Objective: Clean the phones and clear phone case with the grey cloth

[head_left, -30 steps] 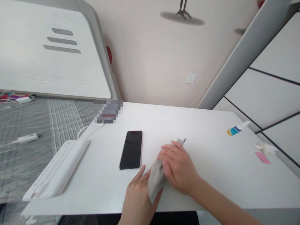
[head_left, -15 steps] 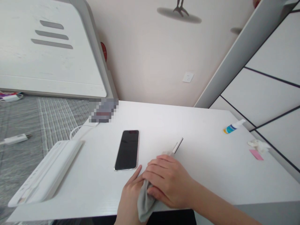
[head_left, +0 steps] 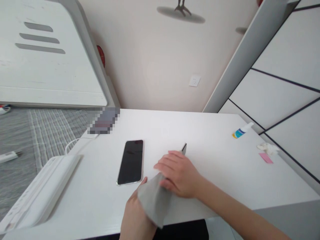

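Note:
My right hand (head_left: 180, 175) is closed on a grey cloth (head_left: 156, 198), its thumb pressing the near side. The cloth hangs down toward the table's front edge and overlaps my left hand (head_left: 137, 213). My left hand is curled below it; the thumb shows, but the other fingers and what they grip are hidden. Beyond my right fingers sticks out the end of a thin, flat object (head_left: 184, 149) with a dark face and a silvery edge; the rest is covered. A phone (head_left: 131, 161) with a black screen and clear case lies flat left of my hands.
The white table (head_left: 212, 133) carries a white power strip (head_left: 47, 193) at left and a pixelated item (head_left: 105, 120) at the back left. On the right are a small spray bottle (head_left: 242, 130), a crumpled white tissue (head_left: 268, 148) and a pink slip (head_left: 266, 158).
The view has shifted slightly to the right. My right hand has slid up along the thin object, covering more of it, and the cloth has spread out between my hands.

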A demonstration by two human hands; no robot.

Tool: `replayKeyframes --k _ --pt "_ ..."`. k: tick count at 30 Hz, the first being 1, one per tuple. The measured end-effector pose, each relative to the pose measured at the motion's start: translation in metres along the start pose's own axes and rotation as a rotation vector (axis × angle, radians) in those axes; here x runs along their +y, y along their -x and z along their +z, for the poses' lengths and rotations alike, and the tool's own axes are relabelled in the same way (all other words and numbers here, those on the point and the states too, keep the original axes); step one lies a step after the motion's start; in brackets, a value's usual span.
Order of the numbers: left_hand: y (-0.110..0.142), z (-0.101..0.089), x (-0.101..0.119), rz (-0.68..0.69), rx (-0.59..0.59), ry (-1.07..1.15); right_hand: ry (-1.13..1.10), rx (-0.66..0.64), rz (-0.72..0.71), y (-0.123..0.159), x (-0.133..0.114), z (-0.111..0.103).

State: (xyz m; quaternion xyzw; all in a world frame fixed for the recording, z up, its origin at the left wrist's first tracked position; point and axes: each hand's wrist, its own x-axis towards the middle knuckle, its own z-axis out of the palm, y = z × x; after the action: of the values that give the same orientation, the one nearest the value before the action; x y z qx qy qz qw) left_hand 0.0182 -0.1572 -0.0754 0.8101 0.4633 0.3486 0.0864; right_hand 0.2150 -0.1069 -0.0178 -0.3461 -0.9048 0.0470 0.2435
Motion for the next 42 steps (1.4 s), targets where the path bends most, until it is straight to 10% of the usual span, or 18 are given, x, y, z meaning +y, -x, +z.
replayKeyframes --k 4,10,16,22,28,34,42 --pt "-0.011 -0.009 0.011 0.126 -0.035 -0.104 0.071 0.035 0.205 0.002 0.014 -0.010" --pt "-0.011 -0.012 0.009 0.148 0.027 -0.106 0.016 -0.023 -0.067 0.007 -0.008 0.002" --pt "-0.016 -0.011 0.016 0.161 -0.044 -0.163 0.052 0.121 0.280 0.006 0.019 -0.011" --pt "-0.012 -0.011 0.010 0.210 0.001 -0.123 -0.008 -0.022 -0.058 0.007 -0.021 0.001" --pt "-0.016 -0.012 0.017 0.177 -0.021 -0.155 0.054 0.114 0.274 0.009 0.020 -0.012" --pt "-0.010 -0.010 0.004 0.116 0.123 -0.090 0.063 -0.010 -0.190 0.007 -0.036 0.020" --pt "-0.038 -0.033 0.028 -0.113 -0.160 0.253 -0.028 0.388 0.067 -0.004 0.033 -0.002"
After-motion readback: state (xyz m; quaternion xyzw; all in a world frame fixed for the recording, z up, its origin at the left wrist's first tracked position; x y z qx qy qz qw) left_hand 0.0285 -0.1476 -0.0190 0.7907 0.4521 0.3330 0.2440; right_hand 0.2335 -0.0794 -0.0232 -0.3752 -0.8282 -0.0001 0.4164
